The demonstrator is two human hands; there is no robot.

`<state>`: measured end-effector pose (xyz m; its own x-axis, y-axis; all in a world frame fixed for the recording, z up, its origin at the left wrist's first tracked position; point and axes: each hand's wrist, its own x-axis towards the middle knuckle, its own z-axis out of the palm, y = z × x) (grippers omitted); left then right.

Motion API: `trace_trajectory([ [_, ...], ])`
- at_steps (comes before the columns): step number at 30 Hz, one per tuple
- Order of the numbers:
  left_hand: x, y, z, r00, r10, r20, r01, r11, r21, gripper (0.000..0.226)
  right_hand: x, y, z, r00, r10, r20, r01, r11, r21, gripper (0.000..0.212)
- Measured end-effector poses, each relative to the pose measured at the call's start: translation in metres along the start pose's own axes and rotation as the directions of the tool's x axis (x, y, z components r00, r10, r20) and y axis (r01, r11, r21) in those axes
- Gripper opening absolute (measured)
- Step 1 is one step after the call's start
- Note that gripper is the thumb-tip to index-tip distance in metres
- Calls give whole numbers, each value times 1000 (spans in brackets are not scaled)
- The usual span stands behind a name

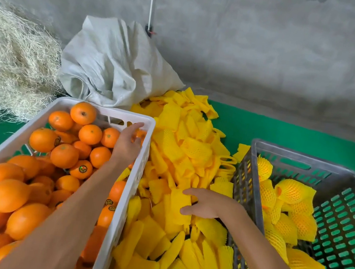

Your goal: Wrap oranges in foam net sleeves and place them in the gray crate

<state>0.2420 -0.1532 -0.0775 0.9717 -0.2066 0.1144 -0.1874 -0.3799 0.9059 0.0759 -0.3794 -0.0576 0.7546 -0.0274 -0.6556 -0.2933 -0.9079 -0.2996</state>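
**Both hands reaching at once: one for fruit, one for a sleeve**

Left hand (pixel 127 144) is stretched to the far right corner of the white crate (pixel 114 112), fingers bent down over an orange (pixel 139 134) tucked against the wall. Contact looks made, but whether the fingers have actually closed on it I cannot tell; the hand hides most of the fruit. Forearm runs long and straight over the heaped bare oranges.

Right hand (pixel 203 204) lies on the loose pile of yellow foam net sleeves (pixel 176 148) between the two crates, thumb and fingers pinching one flat sleeve (pixel 180 202) at its edge. Wrist low, arm crossing the near corner of the gray crate (pixel 287 151).

Layout suits the work, I judge: fruit left, sleeves centre, finished goods right, so each hand fetches its own part. Gray crate holds several wrapped oranges (pixel 289 192) along its left side; much of its slatted bottom shows bare.

Beyond: a pale woven sack (pixel 113 63), a straw heap (pixel 6 61), green floor (pixel 290 133).
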Motion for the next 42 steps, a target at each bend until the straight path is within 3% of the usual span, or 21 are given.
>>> trace_trajectory([
  [4, 19, -9, 2, 990, -78, 116, 69, 994, 83, 40, 7, -2, 2, 1000, 9, -29, -7, 999, 42, 73],
  [7, 23, -13, 3, 994, -66, 92, 52, 988, 144, 44, 9, 3, 1, 993, -38, -115, 55, 988, 147, 61],
  [9, 19, -12, 2, 998, -61, 4, 60, 989, 137, 45, 11, 6, -1, 972, -40, -230, 89, 974, 208, 48],
  [13, 1, -1, -3, 977, -146, -154, 133, 986, -97, 54, 10, 6, -2, 871, -4, -492, 181, 932, 313, 25],
  [15, -12, 13, -6, 968, -119, -221, 76, 978, -196, 58, 7, 7, -6, 816, 29, -578, 252, 881, 401, 20],
  [18, -32, 40, -5, 958, 3, -288, -68, 974, -216, 59, -1, 5, -13, 725, 62, -686, 406, 765, 499, 13],
  [20, -43, 56, 5, 972, 42, -231, -95, 971, -221, 64, -7, 3, -16, 659, 79, -748, 497, 702, 511, 11],
  [22, -55, 68, 23, 994, 8, -107, -36, 966, -257, 67, -12, 2, -19, 609, 92, -788, 547, 670, 502, 9],
  [27, -80, 59, 68, 990, -51, 134, 83, 965, -250, 49, -21, 0, -22, 491, 103, -865, 636, 636, 437, 9],
  [30, -85, 49, 70, 979, -8, 203, 49, 979, -198, 46, -22, -4, -20, 473, 85, -877, 681, 597, 425, 12],
  [32, -84, 46, 70, 981, -6, 195, 41, 983, -178, 48, -20, -6, -19, 450, 43, -892, 674, 639, 371, 15],
  [38, -83, 50, 74, 995, -2, 99, 25, 972, -234, 54, -14, -12, -16, 524, -71, -849, 655, 671, 348, 13],
  [40, -82, 49, 76, 999, 9, 50, 3, 972, -235, 56, -13, -13, -18, 534, -42, -844, 659, 646, 385, 17],
  [42, -80, 47, 77, 1000, -4, 22, 9, 972, -234, 57, -12, -9, -21, 595, 13, -804, 657, 569, 495, 25],
])
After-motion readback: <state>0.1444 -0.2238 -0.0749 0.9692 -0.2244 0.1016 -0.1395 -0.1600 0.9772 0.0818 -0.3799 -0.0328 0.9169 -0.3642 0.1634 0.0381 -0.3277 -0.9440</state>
